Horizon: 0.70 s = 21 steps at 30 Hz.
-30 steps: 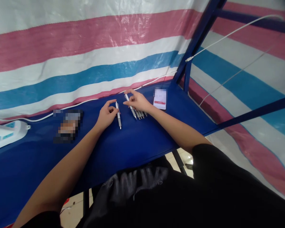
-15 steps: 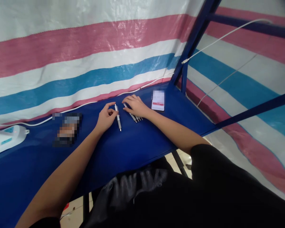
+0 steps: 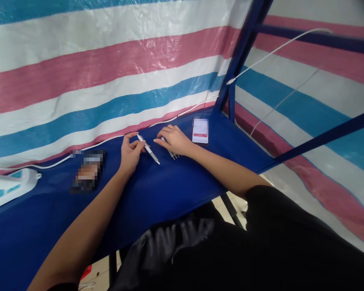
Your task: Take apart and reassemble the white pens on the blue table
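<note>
A white and grey pen [image 3: 152,154] is pinched between the fingers and thumb of my left hand [image 3: 130,154], its tip slanting down to the right, just over the blue table [image 3: 157,190]. To its right, my right hand [image 3: 176,140] curls around several similar pens [image 3: 172,153] lying side by side on the table. Its palm and fingers cover most of them, so mainly their tips show. The thumb points left toward the held pen.
Right of my right hand lies a phone [image 3: 200,131] with a lit screen. A blurred dark rectangular item [image 3: 89,171] rests to the left, near a white power strip [image 3: 16,186]. A white cable [image 3: 109,141] runs along the striped sheet [image 3: 115,64] behind the table.
My left hand has shifted slightly left and turned the pen, so its tip now slants more to the right. The right hand stays over the pens. The view has tilted a little.
</note>
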Tool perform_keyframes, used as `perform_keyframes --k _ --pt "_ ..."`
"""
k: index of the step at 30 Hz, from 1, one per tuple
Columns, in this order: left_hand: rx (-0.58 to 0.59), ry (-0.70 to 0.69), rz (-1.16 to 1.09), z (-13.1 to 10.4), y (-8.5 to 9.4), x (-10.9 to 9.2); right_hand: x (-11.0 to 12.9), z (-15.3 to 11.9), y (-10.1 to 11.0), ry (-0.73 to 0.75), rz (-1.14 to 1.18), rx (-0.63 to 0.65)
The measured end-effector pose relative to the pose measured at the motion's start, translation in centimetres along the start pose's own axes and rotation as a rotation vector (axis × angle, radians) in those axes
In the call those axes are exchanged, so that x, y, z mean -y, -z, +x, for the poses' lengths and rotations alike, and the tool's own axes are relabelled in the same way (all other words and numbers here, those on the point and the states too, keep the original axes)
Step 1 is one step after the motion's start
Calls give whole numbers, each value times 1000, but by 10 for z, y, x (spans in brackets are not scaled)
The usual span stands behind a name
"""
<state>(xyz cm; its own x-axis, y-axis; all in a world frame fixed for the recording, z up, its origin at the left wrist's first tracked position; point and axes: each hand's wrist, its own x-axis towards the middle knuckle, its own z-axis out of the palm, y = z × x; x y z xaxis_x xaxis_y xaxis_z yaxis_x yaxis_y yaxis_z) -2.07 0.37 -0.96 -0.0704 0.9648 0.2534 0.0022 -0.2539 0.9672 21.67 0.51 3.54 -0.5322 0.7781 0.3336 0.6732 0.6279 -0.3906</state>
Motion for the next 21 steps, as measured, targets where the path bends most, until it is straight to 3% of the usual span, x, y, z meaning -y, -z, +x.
perform_keyframes --k 4,7,10,15,17,21 --pt "-88 -75 -152 0 -5 2 20 -7 6 35 145 216" --pt "-81 -106 -165 -1 -6 2 19 -7 9 -41 222 266" --pt "-16 -114 -117 0 -2 -1 6 -6 16 -61 379 249" --pt "197 -84 45 4 10 -9 -11 -11 28 -183 814 595" --pt "244 -77 125 4 13 -11 -10 -13 30 -159 745 580" --pt "188 -128 322 0 15 -17 -4 -12 33 9 201 407"
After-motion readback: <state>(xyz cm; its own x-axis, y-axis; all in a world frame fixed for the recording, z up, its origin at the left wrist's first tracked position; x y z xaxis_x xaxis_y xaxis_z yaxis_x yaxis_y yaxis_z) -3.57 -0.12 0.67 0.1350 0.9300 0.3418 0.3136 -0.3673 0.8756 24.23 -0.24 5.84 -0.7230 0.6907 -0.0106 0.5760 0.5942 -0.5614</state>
